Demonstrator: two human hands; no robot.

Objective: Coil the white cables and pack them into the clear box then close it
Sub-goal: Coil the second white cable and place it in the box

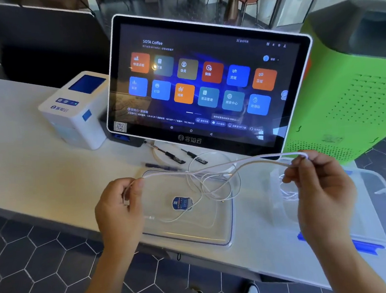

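A white cable (223,166) stretches in a doubled strand between my two hands, above the counter. My left hand (119,210) pinches its ends at the left. At the right, my right hand (317,182) pinches the folded loop. A clear lid (226,231) with a blue round sticker lies flat under the cable, with more loose white cable (204,189) tangled on it. To the right stands the clear box (381,201) with blue latches, and some white cable shows inside it.
A large touchscreen terminal (205,80) stands right behind the lid. A white receipt printer (73,109) sits at the left, a green perforated cabinet (349,92) at the right. Several dark pens (174,157) lie under the screen. The counter edge (54,217) runs near me.
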